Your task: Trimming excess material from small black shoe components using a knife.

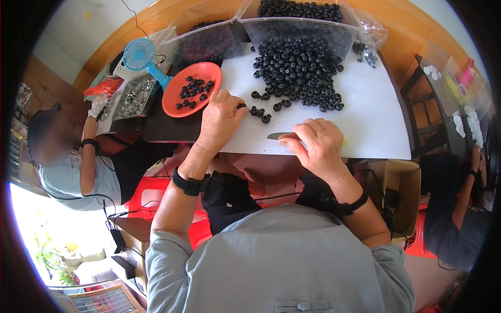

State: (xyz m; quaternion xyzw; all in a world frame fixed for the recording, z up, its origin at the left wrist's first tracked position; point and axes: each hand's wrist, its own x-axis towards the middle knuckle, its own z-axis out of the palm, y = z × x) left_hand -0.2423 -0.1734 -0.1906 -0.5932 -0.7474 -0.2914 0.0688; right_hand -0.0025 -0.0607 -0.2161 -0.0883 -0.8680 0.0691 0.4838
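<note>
- Right, we see the left hand (222,117) in the centre of the frame, fingers curled, thumb and forefinger pinching one small black ring-shaped part (241,106) at the fingertips.
- Right hand (315,146) sits lower and to the right, fist-like around a small knife (276,135); the grey blade pokes out leftward from under the fingers, a bit of yellow-green handle shows at the right side of the hand.
- Key relation: the blade's long axis runs roughly horizontal in the frame, tip pointing left toward the left hand. The pinched part lies up and to the left of the blade tip, near but apart.
- Loose black parts (263,110) lie just right of the left fingertips, above the blade; the left hand is clearly nearer to them than the right.
- The big heap of black parts (300,68) fills the upper centre of the white table (376,120), spilling from a clear plastic bin (297,26) at the top edge.
- Parts look like small, round, matte-black beads with a centre hole, some joined in pairs; finer detail is too small to tell.
- Orange plate (175,101) left of the left hand holds a scatter of the same black parts, touching nothing we hold.
- Blue desk fan (140,55) stands in the upper left, beyond the plate.
- Another person (73,167) works at the left edge of the frame, separate from our hands.
</note>
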